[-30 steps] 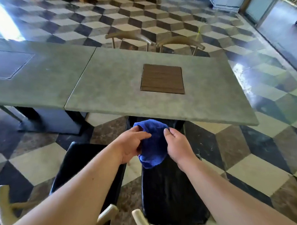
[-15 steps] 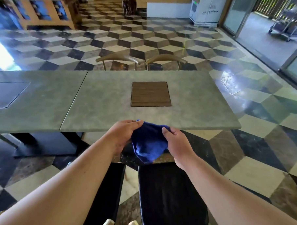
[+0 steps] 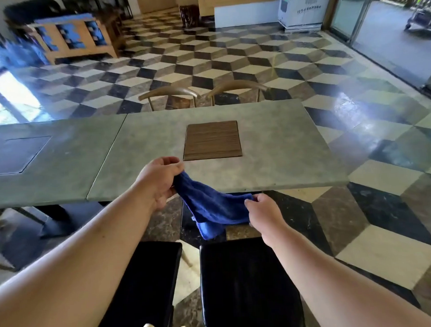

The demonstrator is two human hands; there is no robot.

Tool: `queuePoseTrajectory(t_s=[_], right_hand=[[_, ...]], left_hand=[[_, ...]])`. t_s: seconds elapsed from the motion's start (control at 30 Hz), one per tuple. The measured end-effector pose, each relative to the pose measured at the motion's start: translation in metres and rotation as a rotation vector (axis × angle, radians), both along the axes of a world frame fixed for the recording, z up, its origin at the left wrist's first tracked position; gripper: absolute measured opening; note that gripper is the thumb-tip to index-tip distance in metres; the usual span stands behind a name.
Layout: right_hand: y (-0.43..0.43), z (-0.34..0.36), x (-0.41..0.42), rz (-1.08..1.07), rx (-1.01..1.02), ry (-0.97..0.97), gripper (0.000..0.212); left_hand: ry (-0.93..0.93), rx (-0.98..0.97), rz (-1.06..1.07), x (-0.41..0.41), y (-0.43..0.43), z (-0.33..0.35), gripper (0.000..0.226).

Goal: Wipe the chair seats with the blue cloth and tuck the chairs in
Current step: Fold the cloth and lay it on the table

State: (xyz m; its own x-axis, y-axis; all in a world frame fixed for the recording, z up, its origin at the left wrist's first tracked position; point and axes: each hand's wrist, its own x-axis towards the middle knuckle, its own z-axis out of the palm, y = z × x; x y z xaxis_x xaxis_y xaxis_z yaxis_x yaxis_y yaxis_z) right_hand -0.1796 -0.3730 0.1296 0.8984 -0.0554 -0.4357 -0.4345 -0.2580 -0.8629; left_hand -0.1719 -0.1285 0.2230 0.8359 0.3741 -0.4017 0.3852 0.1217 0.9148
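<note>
Now you hold the soft, limp blue terry cloth (image 3: 212,208) stretched between both hands, left hand (image 3: 158,182) bunching one end, right hand (image 3: 261,210) pinching a corner, above two black cushioned chair seats (image 3: 249,283) before the grey stone bench (image 3: 271,165). Light and floppy; probably best wadded into one palm.

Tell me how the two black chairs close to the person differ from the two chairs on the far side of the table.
The near black padded chair seats stand pulled out from the grey stone table, seats fully exposed. The far chairs sit tucked in, showing only curved tan wooden backrests. Both pairs stand side by side.
</note>
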Motion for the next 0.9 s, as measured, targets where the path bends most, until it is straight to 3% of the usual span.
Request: queuePoseTrajectory(t_s=[0.13, 0.27, 0.43, 0.53, 0.7, 0.87, 0.9], right_hand=[[-0.004, -0.010, -0.007, 0.173, -0.155, 0.136, 0.005], [0.002, 0.001, -0.003, 0.264, -0.239, 0.010, 0.061], [0.030, 0.026, 0.011, 0.422, -0.093, -0.138, 0.082], [0.057, 0.029, 0.015, 0.490, 0.022, -0.126, 0.064], [0.092, 0.015, 0.019, 0.517, -0.109, -0.114, 0.011], [0.113, 0.025, 0.029, 0.377, -0.158, -0.167, 0.035], [0.119, 0.030, 0.033, 0.366, -0.162, -0.189, 0.040]], left_hand=[[-0.022, 0.066, -0.098, 0.002, -0.020, 0.012, 0.017], [-0.061, 0.255, -0.274, 0.002, -0.034, 0.023, 0.020], [-0.116, 0.283, -0.451, 0.001, -0.023, 0.040, 0.018], [-0.120, 0.239, -0.494, 0.001, -0.005, 0.046, 0.018], [-0.179, 0.342, -0.458, 0.002, 0.043, 0.044, 0.020], [-0.072, 0.717, -0.484, -0.006, 0.117, 0.022, 0.006], [-0.015, 0.764, -0.506, -0.009, 0.127, 0.017, 0.017]])
